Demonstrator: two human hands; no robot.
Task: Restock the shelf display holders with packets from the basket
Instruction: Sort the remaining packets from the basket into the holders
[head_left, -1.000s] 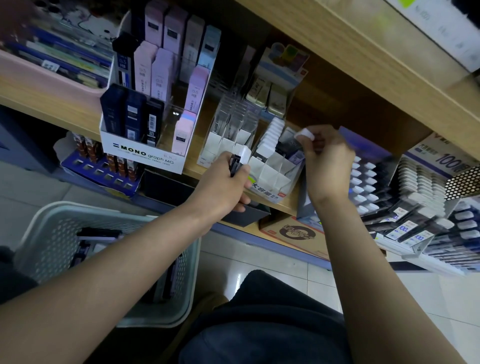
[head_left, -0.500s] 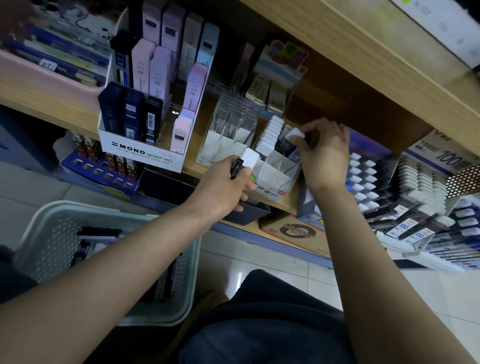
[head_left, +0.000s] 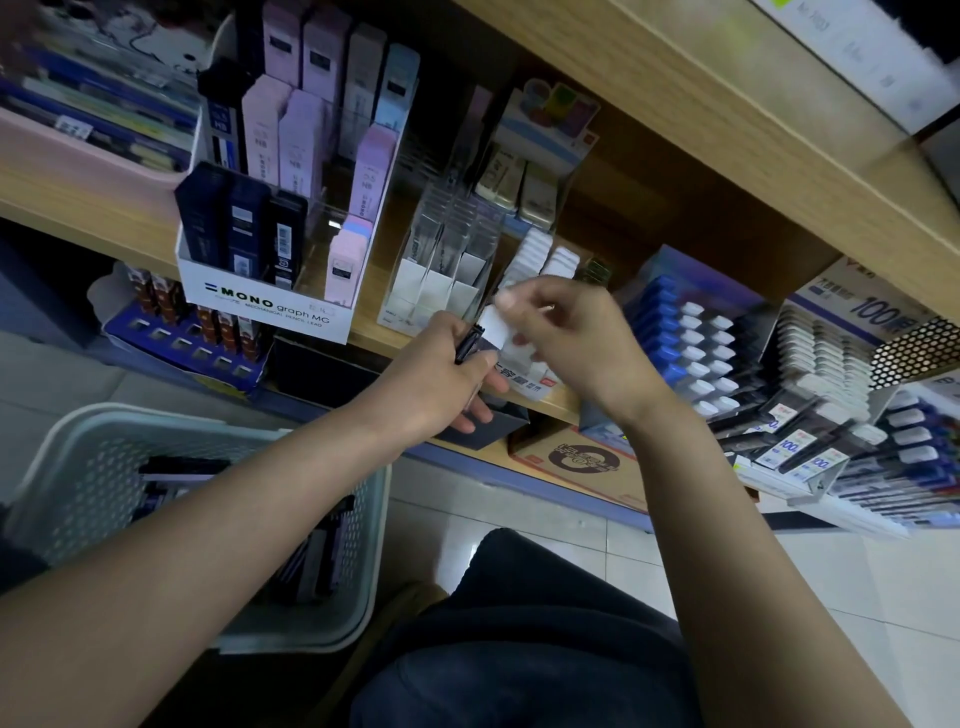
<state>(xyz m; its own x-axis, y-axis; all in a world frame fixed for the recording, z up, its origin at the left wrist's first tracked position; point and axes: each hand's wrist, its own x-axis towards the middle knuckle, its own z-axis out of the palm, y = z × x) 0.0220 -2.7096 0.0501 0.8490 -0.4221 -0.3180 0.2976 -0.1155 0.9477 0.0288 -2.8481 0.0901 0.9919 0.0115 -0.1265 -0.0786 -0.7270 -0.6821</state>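
Left hand (head_left: 441, 376) round dark packets (head_left: 469, 343), right hand (head_left: 576, 338) just beside

Right hand (head_left: 576, 338) smeared by motion; its fingertips meet a white packet (head_left: 491, 327), grip not readable. Left hand (head_left: 441, 379) curls round a dark packet (head_left: 467, 343), only the top end showing; one or several, unclear. White display holder (head_left: 519, 364) at the front edge of the shelf (head_left: 78, 202) mostly covered by both hands. Basket (head_left: 78, 493): contents dark, part masked by the left forearm (head_left: 208, 519), left side cut by the frame. Pen racks (head_left: 810, 415) at right blurred, print unreadable beyond "100". Pink tray (head_left: 104, 150) cut by the left edge. Box (head_left: 857, 57) in top right corner blurred, cropped
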